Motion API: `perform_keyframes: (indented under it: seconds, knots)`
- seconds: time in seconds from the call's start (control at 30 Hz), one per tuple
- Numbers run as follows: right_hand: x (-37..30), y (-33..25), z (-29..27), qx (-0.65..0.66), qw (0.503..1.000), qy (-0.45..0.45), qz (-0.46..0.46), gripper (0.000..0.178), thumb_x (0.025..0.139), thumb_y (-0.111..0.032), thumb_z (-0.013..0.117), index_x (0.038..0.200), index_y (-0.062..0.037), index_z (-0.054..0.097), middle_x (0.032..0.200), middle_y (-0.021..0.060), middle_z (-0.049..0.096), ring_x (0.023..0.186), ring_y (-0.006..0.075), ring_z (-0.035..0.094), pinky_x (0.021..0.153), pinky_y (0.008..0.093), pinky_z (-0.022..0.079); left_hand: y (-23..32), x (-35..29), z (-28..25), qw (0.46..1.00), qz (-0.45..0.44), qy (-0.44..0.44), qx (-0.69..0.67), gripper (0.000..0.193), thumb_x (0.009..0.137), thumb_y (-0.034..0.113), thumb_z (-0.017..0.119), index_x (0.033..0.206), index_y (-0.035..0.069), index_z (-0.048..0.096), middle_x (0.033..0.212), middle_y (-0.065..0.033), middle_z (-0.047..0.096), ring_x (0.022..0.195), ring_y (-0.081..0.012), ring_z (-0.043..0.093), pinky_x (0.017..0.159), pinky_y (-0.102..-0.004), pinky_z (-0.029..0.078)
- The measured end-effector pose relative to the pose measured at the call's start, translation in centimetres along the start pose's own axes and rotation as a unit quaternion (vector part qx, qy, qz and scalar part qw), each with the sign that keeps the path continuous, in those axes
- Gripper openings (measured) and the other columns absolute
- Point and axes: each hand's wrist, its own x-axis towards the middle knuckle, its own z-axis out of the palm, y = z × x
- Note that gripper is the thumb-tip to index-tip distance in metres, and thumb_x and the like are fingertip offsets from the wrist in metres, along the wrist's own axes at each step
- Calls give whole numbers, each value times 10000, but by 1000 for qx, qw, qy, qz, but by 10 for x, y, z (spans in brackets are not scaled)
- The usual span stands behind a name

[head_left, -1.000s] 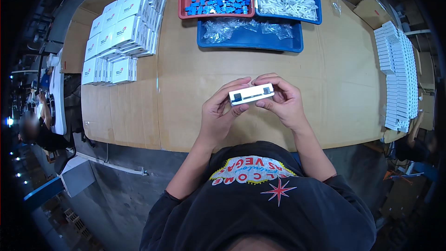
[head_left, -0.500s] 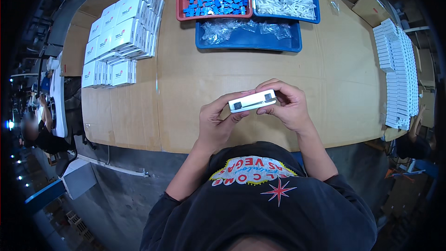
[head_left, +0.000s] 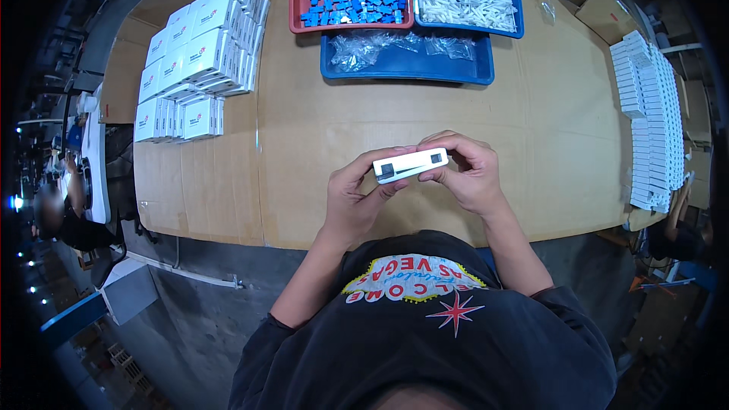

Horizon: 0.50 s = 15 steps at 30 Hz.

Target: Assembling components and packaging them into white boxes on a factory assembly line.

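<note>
Centrally in the frame, a white case [head_left: 411, 159] is held over the cardboard-covered surface [head_left: 319, 125], left hand [head_left: 355, 186] and right hand [head_left: 474, 175] each curled nearly closed around one end. Its facing side shows a dark tapering gap [head_left: 410, 169]; light, even thumb pressure should probably keep it square.

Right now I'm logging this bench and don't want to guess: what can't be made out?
Head view:
- White case: far side, turned from camera.
- Left hand: some fingertips, hidden behind the case.
- Red tray and upper blue tray: far rims, cut off by top edge.
- Lower blue tray: back, hidden under those.
</note>
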Motion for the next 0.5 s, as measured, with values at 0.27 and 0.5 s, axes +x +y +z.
perform_keyframes:
  seconds: [0.27, 0.5]
  knots:
    - [-4, 8, 2, 111, 992, 14, 52, 375, 815, 53, 855, 1161, 34, 710, 1162, 140, 721, 1076, 211, 708, 939, 329, 598, -4, -1, -2, 999, -11, 16, -41, 446, 909, -10, 796, 1330, -31, 648, 1294, -166, 726, 1226, -226, 683, 1062, -349, 541]
    - [0, 7, 1, 115, 992, -14, 52, 391, 806, 53, 863, 1159, 25, 696, 1178, 130, 702, 1110, 206, 694, 955, 323, 601, -6, -6, -7, 1000, -17, -9, 4, 410, 906, -41, 785, 1292, -61, 648, 1323, -196, 705, 1261, -261, 672, 1100, -368, 533]
